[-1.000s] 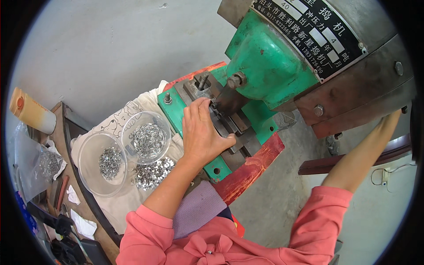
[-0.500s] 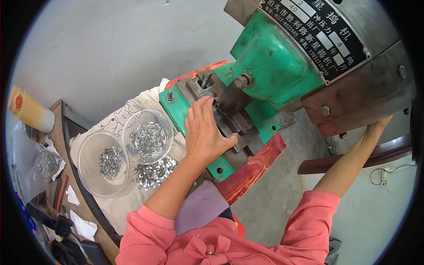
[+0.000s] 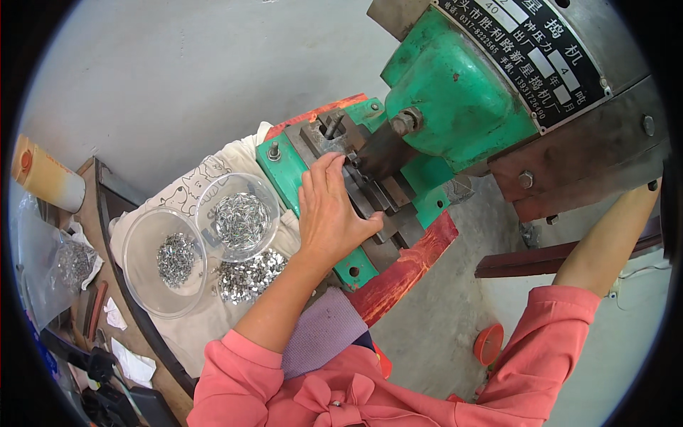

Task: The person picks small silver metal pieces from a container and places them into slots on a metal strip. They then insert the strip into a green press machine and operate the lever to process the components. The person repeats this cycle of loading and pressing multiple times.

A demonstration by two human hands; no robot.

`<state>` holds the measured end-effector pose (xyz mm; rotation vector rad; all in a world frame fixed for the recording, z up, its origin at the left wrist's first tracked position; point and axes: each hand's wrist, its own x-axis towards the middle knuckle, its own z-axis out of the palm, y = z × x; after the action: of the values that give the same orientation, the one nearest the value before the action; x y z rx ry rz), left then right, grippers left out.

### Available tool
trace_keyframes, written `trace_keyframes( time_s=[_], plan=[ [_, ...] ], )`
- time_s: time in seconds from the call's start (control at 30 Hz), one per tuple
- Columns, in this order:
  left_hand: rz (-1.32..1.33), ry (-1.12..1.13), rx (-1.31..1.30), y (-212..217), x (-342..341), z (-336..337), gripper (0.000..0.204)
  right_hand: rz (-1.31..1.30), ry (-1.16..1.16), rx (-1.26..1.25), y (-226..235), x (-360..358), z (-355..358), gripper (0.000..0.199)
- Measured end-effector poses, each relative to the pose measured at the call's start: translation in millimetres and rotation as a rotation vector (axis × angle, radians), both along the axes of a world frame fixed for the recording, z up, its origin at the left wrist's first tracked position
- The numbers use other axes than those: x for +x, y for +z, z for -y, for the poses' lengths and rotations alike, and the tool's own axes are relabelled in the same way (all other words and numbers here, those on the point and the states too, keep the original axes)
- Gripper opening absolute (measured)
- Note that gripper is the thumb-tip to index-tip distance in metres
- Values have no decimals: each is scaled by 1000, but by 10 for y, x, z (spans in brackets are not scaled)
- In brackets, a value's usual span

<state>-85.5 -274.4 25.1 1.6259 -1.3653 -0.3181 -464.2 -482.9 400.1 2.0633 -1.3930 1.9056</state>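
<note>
My left hand (image 3: 331,213) reaches over the dark steel die (image 3: 364,191) on the bed of a green press (image 3: 441,92). Its fingertips touch the die's far side, while the thumb, spread apart, lies at the near side. Whether a small part sits under the fingers I cannot make out. Just beyond the fingertips a dark round ram (image 3: 384,151) stands over the die. My right forearm (image 3: 605,242) stretches up to the press's steel side; the right hand itself is hidden behind it.
On a cloth to the left stand a clear bowl of shiny metal pins (image 3: 242,220) and a clear tub of small metal bits (image 3: 174,260). Loose metal pieces (image 3: 249,276) lie beside them. A red-painted board (image 3: 409,256) edges the bed; an orange bowl (image 3: 489,345) sits on the floor.
My right forearm has moved outward to the right and its hand has gone from sight. The view has shifted slightly, uncovering the orange bowl. My left hand stays at the die.
</note>
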Motion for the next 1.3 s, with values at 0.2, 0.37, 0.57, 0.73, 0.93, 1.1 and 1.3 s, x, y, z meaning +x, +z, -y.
trace_keyframes(
  time_s=[0.2, 0.37, 0.57, 0.73, 0.93, 1.1, 1.3],
  plan=[
    [-26, -37, 10, 10, -46, 21, 97, 60, -145, -197, -678, 161, -345, 60],
    [26, -16, 27, 24, -18, -7, 96, 129, -136, -248, -1399, 134, -390, 60],
    [43, 0, 38, 63, -6, 49, 94, 333, 94, 3, -1051, -113, -297, 59],
    [33, 26, 5, 76, 0, 87, 93, 215, 126, 91, -508, -597, 24, 37],
    [28, -41, -57, 59, -171, -138, 93, -33, 134, 194, 64, -792, 83, 32],
    [60, -30, -8, 76, -191, -372, 94, 276, 85, 82, -595, 529, -482, 47],
    [44, -40, -22, 81, -283, -408, 94, 388, 44, -3, -962, 685, -674, 63]
  ],
)
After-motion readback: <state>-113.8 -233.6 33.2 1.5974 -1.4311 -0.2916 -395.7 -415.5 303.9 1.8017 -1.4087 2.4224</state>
